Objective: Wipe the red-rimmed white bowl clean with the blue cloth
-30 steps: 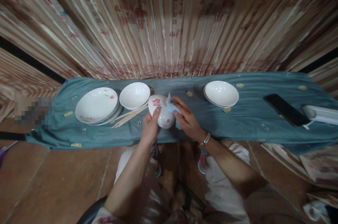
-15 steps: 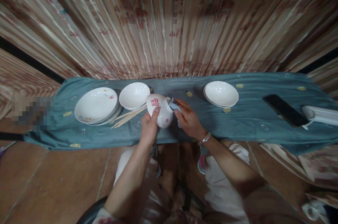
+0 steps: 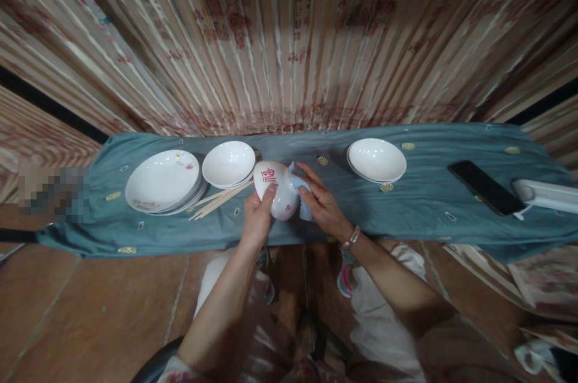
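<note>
A white bowl (image 3: 280,197) with a red character and a small red flower on its outside is tipped on its side above the table. My left hand (image 3: 257,214) grips it by the rim, thumb on the outer wall. A light blue cloth (image 3: 306,209) is pinched in my right hand (image 3: 326,207), pressed against the bowl's base side. Left of my hands lie several wooden chopsticks (image 3: 215,205), next to a small stack of white bowls (image 3: 229,164). To the right stands another short stack of white bowls (image 3: 377,160).
A stack of flower-patterned plates (image 3: 163,181) sits at the left of the green-blue tablecloth (image 3: 424,208). At the right are a black phone (image 3: 486,188) and a white object (image 3: 548,195) I cannot identify. A pleated curtain (image 3: 289,40) hangs behind the table.
The bowl has turned slightly in my left hand, and its red character has shifted right. The cloth in my right hand has moved a little along the bowl; more of it shows below.
</note>
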Available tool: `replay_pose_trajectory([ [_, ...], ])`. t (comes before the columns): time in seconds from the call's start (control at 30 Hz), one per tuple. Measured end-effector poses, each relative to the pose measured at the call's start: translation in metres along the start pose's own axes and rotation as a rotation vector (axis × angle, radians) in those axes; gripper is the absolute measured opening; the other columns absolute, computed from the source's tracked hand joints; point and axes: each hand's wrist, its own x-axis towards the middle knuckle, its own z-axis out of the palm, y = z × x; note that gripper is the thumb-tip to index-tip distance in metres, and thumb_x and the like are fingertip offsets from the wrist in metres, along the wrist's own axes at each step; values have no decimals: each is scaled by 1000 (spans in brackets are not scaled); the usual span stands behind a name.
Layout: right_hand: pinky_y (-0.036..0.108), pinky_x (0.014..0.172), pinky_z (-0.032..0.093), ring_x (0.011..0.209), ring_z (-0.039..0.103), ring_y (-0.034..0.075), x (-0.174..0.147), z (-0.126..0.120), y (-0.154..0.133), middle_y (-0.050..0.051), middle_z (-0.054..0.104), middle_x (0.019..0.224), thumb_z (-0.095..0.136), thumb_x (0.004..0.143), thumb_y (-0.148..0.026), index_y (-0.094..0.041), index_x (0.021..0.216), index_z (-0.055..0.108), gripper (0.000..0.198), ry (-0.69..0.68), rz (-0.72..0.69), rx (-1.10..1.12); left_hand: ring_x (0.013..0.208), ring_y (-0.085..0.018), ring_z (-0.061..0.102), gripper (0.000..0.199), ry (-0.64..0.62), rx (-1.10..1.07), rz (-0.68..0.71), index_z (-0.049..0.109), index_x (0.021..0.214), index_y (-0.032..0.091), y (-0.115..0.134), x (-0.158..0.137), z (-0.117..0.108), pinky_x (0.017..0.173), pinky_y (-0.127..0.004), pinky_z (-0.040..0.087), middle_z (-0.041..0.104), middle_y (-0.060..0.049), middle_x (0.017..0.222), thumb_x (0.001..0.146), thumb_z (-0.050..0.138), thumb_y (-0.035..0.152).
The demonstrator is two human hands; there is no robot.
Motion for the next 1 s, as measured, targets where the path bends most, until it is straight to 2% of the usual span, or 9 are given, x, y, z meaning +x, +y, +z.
replay_pose_trajectory([
  [0.2, 43, 120, 25, 142, 35, 23, 2, -1, 12, 8, 42, 151, 40, 97, -48, -23, 131, 59, 47, 15, 5, -127, 69, -17, 66, 48, -9, -12, -8, 71, 96, 11, -2, -1, 1, 66, -27, 51, 73, -7, 81, 69, 74, 50],
  [0.33, 44, 117, 31, 137, 42, 23, 2, 2, 18, 9, 50, 144, 40, 97, -41, -24, 130, 59, 42, 26, 1, -172, 67, -16, 64, 46, 20, -13, 9, 72, 95, 12, -3, 0, 0, 64, -25, 49, 73, -6, 80, 70, 74, 50],
  [0.43, 43, 115, 35, 133, 47, 22, -1, 3, 12, 10, 54, 141, 38, 98, -36, -22, 131, 57, 41, 85, -32, -222, 65, -13, 61, 41, 32, -30, 26, 71, 92, 14, -2, 2, -2, 63, -23, 47, 72, -4, 79, 71, 73, 49],
  [0.53, 46, 117, 32, 140, 39, 23, -6, 5, -2, 11, 45, 148, 37, 98, -31, -21, 140, 47, 44, 110, -147, -331, 63, -12, 59, 39, 21, -54, 28, 70, 89, 14, -1, 2, -1, 63, -22, 46, 70, -2, 76, 72, 72, 49],
  [0.63, 50, 119, 28, 146, 26, 24, -10, 7, -14, 13, 34, 155, 39, 97, -25, -18, 148, 34, 52, 41, -360, -435, 57, -10, 54, 38, 21, -23, 10, 70, 87, 14, 0, 0, 2, 57, -21, 43, 67, 0, 70, 71, 73, 48],
  [0.73, 50, 118, 30, 148, 22, 26, -11, 9, -19, 17, 35, 154, 40, 97, -24, -13, 150, 29, 55, -42, -485, -498, 54, -9, 49, 32, 3, 27, 14, 68, 82, 15, 2, -2, 5, 53, -21, 39, 62, 2, 64, 69, 72, 44],
  [0.87, 50, 117, 30, 146, 27, 24, -5, 4, -17, 16, 40, 152, 37, 98, -28, -14, 149, 33, 53, -90, -429, -503, 52, -9, 41, 25, -90, 163, 41, 64, 69, 16, 6, -7, 7, 51, -22, 35, 54, 4, 58, 68, 68, 41],
  [1.0, 48, 119, 27, 144, 30, 21, 1, -7, -19, 8, 44, 150, 36, 99, -32, -23, 146, 39, 49, -140, -334, -401, 51, -9, 37, 33, -170, 282, 46, 57, 59, 16, 10, -13, 7, 49, -23, 33, 47, 3, 53, 68, 67, 47],
])
